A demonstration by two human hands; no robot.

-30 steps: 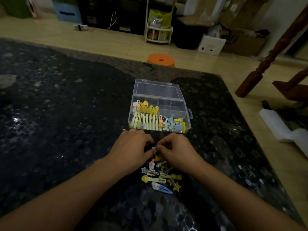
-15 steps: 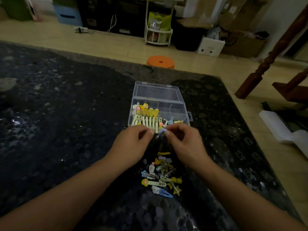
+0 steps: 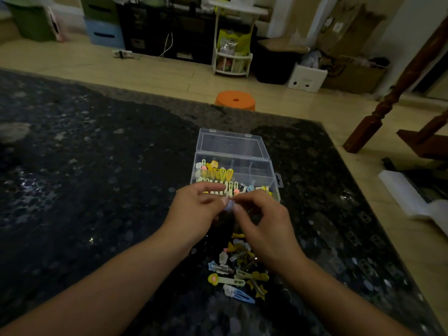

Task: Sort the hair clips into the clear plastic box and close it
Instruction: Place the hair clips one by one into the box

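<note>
The clear plastic box [image 3: 259,169] stands open on the dark table, its lid [image 3: 231,143] tipped back. Yellow, white and blue hair clips fill its left and front compartments. My left hand [image 3: 196,212] and my right hand [image 3: 264,221] meet just in front of the box, and together they pinch a small pale blue hair clip [image 3: 229,205] between their fingertips. A pile of loose hair clips [image 3: 238,270] lies on the table below my hands, partly hidden by my right wrist.
The dark speckled table [image 3: 97,190] stretches far to the left. Its right edge runs close by the box. Beyond the far edge stands an orange stool [image 3: 235,100]. A wooden post [image 3: 397,93] and white foam [image 3: 409,197] are on the floor at right.
Both hands rose from the loose pile with a small blue clip between their fingertips and moved up to the front wall of the box.
</note>
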